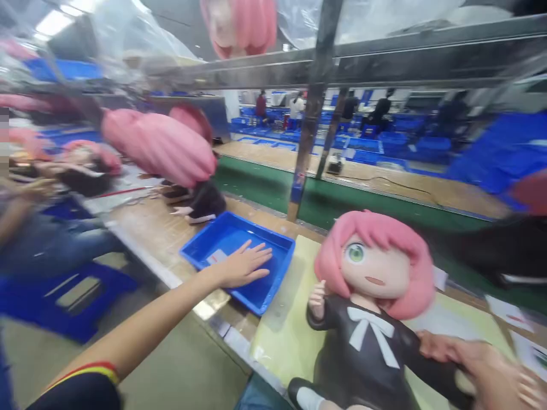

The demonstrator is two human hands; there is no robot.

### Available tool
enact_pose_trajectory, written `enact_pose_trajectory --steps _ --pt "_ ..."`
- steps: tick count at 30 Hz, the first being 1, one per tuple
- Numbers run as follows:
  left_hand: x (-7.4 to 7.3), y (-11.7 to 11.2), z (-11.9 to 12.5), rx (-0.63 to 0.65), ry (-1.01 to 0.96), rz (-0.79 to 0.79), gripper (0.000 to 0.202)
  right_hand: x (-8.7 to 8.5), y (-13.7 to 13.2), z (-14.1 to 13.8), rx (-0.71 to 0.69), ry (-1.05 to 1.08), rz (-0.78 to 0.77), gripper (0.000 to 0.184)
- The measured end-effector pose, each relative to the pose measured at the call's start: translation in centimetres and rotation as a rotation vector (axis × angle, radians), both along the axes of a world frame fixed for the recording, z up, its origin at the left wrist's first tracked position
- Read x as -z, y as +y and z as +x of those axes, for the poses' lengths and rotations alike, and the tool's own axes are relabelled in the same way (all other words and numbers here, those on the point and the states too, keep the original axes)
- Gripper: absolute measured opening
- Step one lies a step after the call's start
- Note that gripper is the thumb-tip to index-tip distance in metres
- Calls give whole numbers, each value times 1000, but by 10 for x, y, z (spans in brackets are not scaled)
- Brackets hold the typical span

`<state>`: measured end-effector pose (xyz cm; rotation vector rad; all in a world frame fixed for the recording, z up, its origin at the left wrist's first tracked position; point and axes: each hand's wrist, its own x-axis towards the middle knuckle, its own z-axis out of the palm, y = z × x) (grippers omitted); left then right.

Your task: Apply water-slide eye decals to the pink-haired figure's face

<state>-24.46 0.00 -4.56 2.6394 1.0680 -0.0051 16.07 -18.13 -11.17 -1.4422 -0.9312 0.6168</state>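
My left hand (pixel 245 265) reaches over a shallow blue plastic tray (pixel 280 273), palm down with fingers spread, holding nothing. A small white card (pixel 216 257) with a red mark lies in that tray. To the right, a large figure (pixel 370 341) with pink hair, a black dress and a white bow lies on its back. One green eye shows on its face; the other side is bare. My right hand (pixel 447 350), somewhat blurred, is closed around the figure's sleeved arm at the right.
Pale yellow foam sheet (pixel 284 336) lies beneath the figure. Another pink-haired figure (pixel 171 148) sits beyond the tray. A metal post (pixel 310 125) and shelf beam (pixel 405 62) stand ahead. White cards (pixel 508 312) lie at right. A co-worker (pixel 38 222) sits at left, beside a blue stool (pixel 64 299).
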Motion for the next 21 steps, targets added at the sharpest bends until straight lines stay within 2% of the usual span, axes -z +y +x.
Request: enact_pose_trajectory --steps 3,6,9,12,17,21 --pt "10 20 -1 86 -3 13 59 -25 1 -15 4 -49 -21 47" --pt "24 37 -6 166 49 108 58 -42 7 -28 -3 -41 12 44" --pt "34 42 -8 218 28 165 61 -51 10 -39 -1 -10 26 41" --pt "38 40 -7 249 30 162 60 -60 12 -52 69 69 -18 39" --pt "32 39 -9 237 96 112 53 -75 14 -66 106 89 -26 36" --pt "14 40 -9 202 99 177 41 -74 13 -59 69 83 -44 37"
